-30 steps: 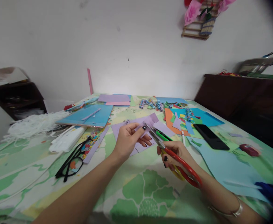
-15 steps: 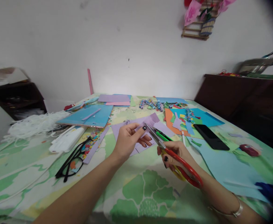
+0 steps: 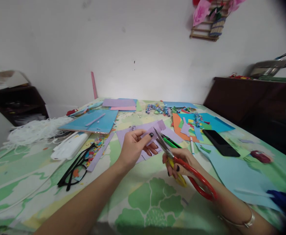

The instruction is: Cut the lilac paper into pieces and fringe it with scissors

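Observation:
My left hand (image 3: pixel 135 145) pinches a small piece of purple paper (image 3: pixel 148 133) between thumb and fingers. In my right hand (image 3: pixel 179 163) are scissors (image 3: pixel 195 178) with one red and one yellow handle. Their blades are parted and point up and left, close to the purple piece's right side. Beneath both hands lie larger purple sheets (image 3: pixel 173 134). A green-and-black tool (image 3: pixel 169 141), perhaps a cutter, rests on them just behind the scissors. Part of the held piece is covered by my left fingers.
Black glasses (image 3: pixel 71 169) lie left among colourful scraps, near a white power strip (image 3: pixel 69 147) and white cord (image 3: pixel 38 130). A blue board (image 3: pixel 91 120) sits behind them. To the right are a black phone (image 3: pixel 221 143), a white pen (image 3: pixel 192 145) and light blue paper (image 3: pixel 238 176).
The scissors' handles have spread apart and the blades have opened wider. My left hand stays nearly in place with the purple piece.

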The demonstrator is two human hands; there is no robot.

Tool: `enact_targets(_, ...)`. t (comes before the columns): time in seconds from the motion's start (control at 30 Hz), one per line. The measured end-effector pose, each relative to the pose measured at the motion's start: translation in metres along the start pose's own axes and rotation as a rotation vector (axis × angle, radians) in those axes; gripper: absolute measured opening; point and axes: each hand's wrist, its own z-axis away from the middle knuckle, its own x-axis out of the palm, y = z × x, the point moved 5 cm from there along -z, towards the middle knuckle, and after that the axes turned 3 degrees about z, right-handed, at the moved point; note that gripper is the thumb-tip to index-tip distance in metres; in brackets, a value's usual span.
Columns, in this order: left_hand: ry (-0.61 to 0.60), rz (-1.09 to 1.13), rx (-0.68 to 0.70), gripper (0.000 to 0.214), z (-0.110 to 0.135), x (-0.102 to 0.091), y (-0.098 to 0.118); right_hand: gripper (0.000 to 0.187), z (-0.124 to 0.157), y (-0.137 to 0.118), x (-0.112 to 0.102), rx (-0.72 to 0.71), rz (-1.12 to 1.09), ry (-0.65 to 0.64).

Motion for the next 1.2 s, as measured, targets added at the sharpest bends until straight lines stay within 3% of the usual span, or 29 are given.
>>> enact_targets(0.23, 0.01, 0.002, 0.008, 0.02, 0.0, -0.0006, 0.0002, 0.054, 0.0006, 0.0049, -0.0007, 0.044, 0.03, 0.059)
enact_targets(0.43, 0.03, -0.01, 0.008, 0.018, -0.0001, -0.0012, 0.0007, 0.061, 0.0015, 0.0014, -0.0003, 0.022, 0.05, 0.076)
enact_targets(0.63, 0.034, -0.018, 0.008, 0.02, 0.0002, -0.001, 0.0003, 0.05, 0.0022, 0.0005, 0.0004, 0.046, 0.064, 0.089)
enact_targets(0.87, 0.025, -0.02, 0.005, 0.022, -0.0006, -0.0017, -0.0005, 0.055, 0.001, 0.0001, 0.0009, 0.075, 0.074, 0.081)
enact_targets(1.2, 0.02, -0.002, 0.011, 0.022, -0.001, -0.0017, -0.0011, 0.049, -0.0002, 0.0068, 0.0002, 0.081, 0.007, 0.107)
